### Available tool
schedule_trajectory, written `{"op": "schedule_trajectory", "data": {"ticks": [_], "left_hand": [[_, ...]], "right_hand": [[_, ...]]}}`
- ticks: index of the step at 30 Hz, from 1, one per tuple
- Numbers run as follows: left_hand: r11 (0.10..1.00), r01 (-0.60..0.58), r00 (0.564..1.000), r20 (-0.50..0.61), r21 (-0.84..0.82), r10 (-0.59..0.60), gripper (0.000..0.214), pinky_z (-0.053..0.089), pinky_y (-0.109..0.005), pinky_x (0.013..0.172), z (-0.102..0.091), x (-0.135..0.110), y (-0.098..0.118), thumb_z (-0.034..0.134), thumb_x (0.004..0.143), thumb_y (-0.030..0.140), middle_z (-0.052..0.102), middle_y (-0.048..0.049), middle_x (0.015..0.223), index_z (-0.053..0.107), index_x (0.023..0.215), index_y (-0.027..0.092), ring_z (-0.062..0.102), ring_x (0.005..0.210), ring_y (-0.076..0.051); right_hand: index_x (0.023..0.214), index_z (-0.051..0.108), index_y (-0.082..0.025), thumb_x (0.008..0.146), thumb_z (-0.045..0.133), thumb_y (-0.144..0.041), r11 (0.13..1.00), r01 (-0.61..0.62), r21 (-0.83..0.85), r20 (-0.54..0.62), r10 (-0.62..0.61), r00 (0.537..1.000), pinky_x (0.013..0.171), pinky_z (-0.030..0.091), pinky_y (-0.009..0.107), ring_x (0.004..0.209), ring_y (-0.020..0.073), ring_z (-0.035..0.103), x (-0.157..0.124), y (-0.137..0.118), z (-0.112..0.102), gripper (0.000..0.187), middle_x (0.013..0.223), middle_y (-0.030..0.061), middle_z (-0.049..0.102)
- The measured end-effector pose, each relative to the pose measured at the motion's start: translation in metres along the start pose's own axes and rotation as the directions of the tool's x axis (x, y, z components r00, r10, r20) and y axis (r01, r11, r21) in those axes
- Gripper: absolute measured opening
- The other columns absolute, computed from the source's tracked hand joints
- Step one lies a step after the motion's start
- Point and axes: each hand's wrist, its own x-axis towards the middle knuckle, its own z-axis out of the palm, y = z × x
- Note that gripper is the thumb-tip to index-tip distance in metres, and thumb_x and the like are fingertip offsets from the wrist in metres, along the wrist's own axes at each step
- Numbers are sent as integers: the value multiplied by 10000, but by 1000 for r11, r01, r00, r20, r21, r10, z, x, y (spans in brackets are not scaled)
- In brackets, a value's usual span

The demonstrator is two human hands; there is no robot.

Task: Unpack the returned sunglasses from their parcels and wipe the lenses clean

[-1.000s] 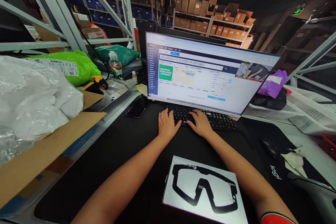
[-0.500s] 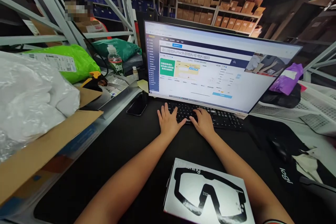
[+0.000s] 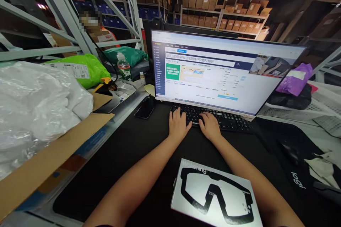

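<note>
My left hand [image 3: 178,125] rests on the left part of a black keyboard [image 3: 231,123], fingers apart. Beside it, my right hand [image 3: 210,126] lies on the middle of the keyboard with its fingers spread over the keys. Neither hand holds anything. Behind the keyboard stands a lit monitor [image 3: 202,88] showing a page with Chinese text and a small camera picture. Between my forearms a white box [image 3: 215,195] with a black goggle-like print lies on the black desk mat, close to my body.
A phone [image 3: 144,107] lies left of the keyboard. On the left are a carton [image 3: 61,156] with clear plastic bags, a green parcel [image 3: 85,69] and a bottle [image 3: 124,67]. A mouse [image 3: 289,152] sits at the right, near a purple bag [image 3: 295,79]. Another person [image 3: 102,35] is behind the rack.
The view has shifted slightly, so most things appear a little further right. My left-hand fingers have drawn closer together; both hands remain on the keyboard.
</note>
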Motion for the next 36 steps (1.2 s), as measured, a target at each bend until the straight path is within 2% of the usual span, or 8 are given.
{"op": "schedule_trajectory", "data": {"ticks": [4, 8, 18, 22, 25, 29, 32, 36], "left_hand": [[999, -39, 999, 28, -18, 39, 372, 399, -483, 1159, 0, 0, 0, 549, 965, 376, 539, -187, 1467, 604, 1257, 152, 506, 1349, -326], [997, -73, 996, 46, -13, 73, 380, 385, -465, 1165, 0, 0, -1, 543, 973, 382, 571, -170, 1439, 615, 1271, 157, 515, 1337, -315], [994, -104, 993, 53, 37, 102, 428, 360, -489, 1183, 1, -1, -1, 518, 980, 410, 592, -178, 1434, 628, 1300, 148, 519, 1343, -331], [991, -126, 991, 47, 49, 124, 421, 383, -489, 1168, 1, 1, -2, 529, 968, 395, 605, -189, 1419, 640, 1280, 134, 538, 1323, -339], [989, -147, 989, 38, 30, 146, 428, 393, -512, 1149, 2, 2, -3, 525, 958, 384, 608, -217, 1398, 646, 1260, 106, 552, 1297, -365], [986, -166, 986, 8, -26, 166, 447, 386, -569, 1136, 7, 5, -5, 499, 954, 393, 600, -262, 1376, 652, 1226, 73, 537, 1305, -414], [982, -179, 984, -19, -56, 178, 462, 398, -576, 1125, 9, 6, -6, 468, 964, 406, 598, -273, 1369, 655, 1211, 63, 542, 1297, -422], [983, -180, 983, -38, -35, 178, 431, 416, -541, 1120, 3, 3, -7, 488, 961, 393, 614, -258, 1357, 665, 1185, 70, 565, 1271, -401]], "right_hand": [[1325, 617, -161, 923, 530, -263, 1000, -5, 2, -6, 5, 1000, 1120, 412, 528, 1304, 336, 530, 1, 0, -1, 424, 1377, 166, 604], [1372, 585, -140, 936, 596, -369, 1000, -3, -15, 14, 3, 1000, 1168, 355, 555, 1367, 360, 483, 0, 1, -4, 493, 1449, 184, 556], [1181, 716, -197, 1011, 510, -365, 997, 27, -77, 152, -15, 988, 1036, 509, 427, 1221, 278, 629, 6, 20, -30, 315, 1297, 131, 685], [1078, 749, -217, 943, 599, -314, 985, -46, -167, 158, 73, 985, 965, 526, 401, 1088, 273, 674, -13, 61, -77, 224, 1157, 97, 734], [1069, 743, -186, 940, 568, -298, 934, -226, -277, 77, 256, 964, 940, 516, 402, 1054, 286, 671, -47, 111, -124, 244, 1110, 113, 736], [1276, 644, -81, 974, 452, -270, 756, -526, -390, -140, 516, 845, 1022, 467, 453, 1177, 323, 620, -102, 174, -174, 405, 1264, 214, 664], [1394, 546, -36, 952, 473, -274, 662, -632, -403, -219, 601, 769, 1068, 443, 465, 1279, 336, 561, -135, 205, -184, 508, 1382, 257, 584], [1385, 569, -80, 936, 491, -352, 680, -642, -354, -190, 619, 762, 1078, 461, 430, 1296, 307, 561, -161, 224, -173, 531, 1374, 222, 594]]}}
